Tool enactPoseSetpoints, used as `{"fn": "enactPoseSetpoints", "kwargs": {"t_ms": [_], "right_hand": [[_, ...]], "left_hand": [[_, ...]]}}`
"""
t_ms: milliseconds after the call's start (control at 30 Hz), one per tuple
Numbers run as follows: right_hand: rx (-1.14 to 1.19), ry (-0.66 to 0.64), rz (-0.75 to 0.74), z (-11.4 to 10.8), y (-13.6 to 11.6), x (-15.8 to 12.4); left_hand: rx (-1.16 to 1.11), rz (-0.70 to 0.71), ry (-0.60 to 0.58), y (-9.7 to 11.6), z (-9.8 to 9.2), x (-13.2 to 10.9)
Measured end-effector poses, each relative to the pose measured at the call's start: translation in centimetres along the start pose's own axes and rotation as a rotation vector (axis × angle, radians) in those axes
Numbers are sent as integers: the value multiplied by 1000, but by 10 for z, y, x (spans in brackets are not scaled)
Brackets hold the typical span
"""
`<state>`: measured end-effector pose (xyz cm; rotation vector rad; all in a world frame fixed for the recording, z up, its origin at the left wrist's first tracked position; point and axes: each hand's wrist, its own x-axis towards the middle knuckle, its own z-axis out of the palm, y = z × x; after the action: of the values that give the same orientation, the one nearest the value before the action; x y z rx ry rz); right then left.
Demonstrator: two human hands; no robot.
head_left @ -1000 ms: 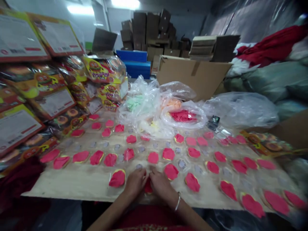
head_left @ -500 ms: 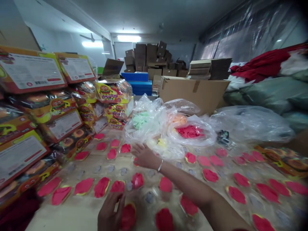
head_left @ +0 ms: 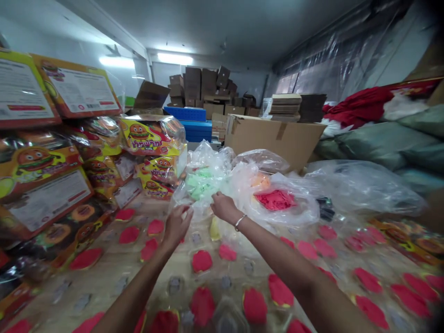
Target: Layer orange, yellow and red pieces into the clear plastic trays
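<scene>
In the head view, a clear plastic bag (head_left: 208, 155) with light green pieces (head_left: 200, 184) in it lies across the table from me. My left hand (head_left: 178, 225) is at the bag's near left edge, its fingers curled in a pinch on the plastic. On the near right side of the same bag, my right hand (head_left: 226, 208), with a bracelet at the wrist, has its fingers closed on the film. A yellow piece (head_left: 215, 229) shows just below the right hand. Red pieces (head_left: 201, 261) in clear trays cover the table under both forearms.
Burger-printed packages (head_left: 151, 135) are stacked along the left. To the right of the green bag is an open bag of red pieces (head_left: 275, 200), with orange pieces (head_left: 261, 180) behind. A large carton (head_left: 270, 134) stands at the back. Grey pieces (head_left: 175, 285) sit in other trays.
Both hands have moved to the bag of green pieces. My left hand came forward from the near trays; my right hand went from spread over the trays to closed at the bag.
</scene>
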<state>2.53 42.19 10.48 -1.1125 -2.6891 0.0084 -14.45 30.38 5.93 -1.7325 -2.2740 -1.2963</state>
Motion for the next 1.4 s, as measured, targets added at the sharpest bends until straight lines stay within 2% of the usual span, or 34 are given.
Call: {"fn": "enactPoseSetpoints", "kwargs": {"t_ms": [67,133,200,267,333,400,433,467,567,600,633,667,733,767,800,833,900,967,1067,1133,1200,1267,1300,1333,1400], "right_hand": [[44,66,6,11,-4,15],[91,147,33,20,2,29],[126,205,94,25,13,42],[130,257,166,25,23,57],[125,250,163,22,29,71],[142,155,81,16,29,82],[161,87,28,14,27,85],[182,15,-39,14,25,85],[244,-147,-312,22,18,71],[268,-198,-397,27,17,63],[311,-253,-459,32,17,57],[379,-310,-486,36,18,53],[574,-382,-423,43,23,53],[655,-366,-344,44,25,59],[698,-312,-246,45,28,68],[699,-229,-143,45,30,79],[627,-70,2,46,32,107],[571,-2,33,49,32,134],[408,-52,-15,57,27,163],[289,-108,-53,63,24,172],[252,-121,-90,67,21,172],[258,-108,-139,70,18,164],[262,-101,-171,70,17,156],[266,-97,-202,71,17,148],[273,-93,-261,71,18,129]], "left_hand": [[77,-91,-127,12,30,42],[134,-128,-280,18,54,58],[133,-82,-387,19,69,52],[107,0,-452,17,75,32],[104,72,-529,14,71,14],[119,140,-603,12,60,4],[124,170,-588,12,53,4],[128,198,-516,13,46,7],[162,257,-99,13,28,29],[191,280,-34,12,24,37],[226,300,-68,11,21,44],[268,306,-192,9,20,49],[360,272,-514,3,21,53],[403,239,-632,1,22,53],[440,210,-698,-2,23,51],[466,193,-715,-3,24,48],[480,203,-679,-5,25,40],[464,237,-655,-6,24,34],[360,239,-668,-8,19,35],[225,216,-611,-13,15,45],[168,203,-411,-20,14,63],[238,214,-175,-26,18,86],[296,234,-108,-27,22,97],[347,267,-95,-28,27,108],[408,364,-190,-29,37,125]]}}
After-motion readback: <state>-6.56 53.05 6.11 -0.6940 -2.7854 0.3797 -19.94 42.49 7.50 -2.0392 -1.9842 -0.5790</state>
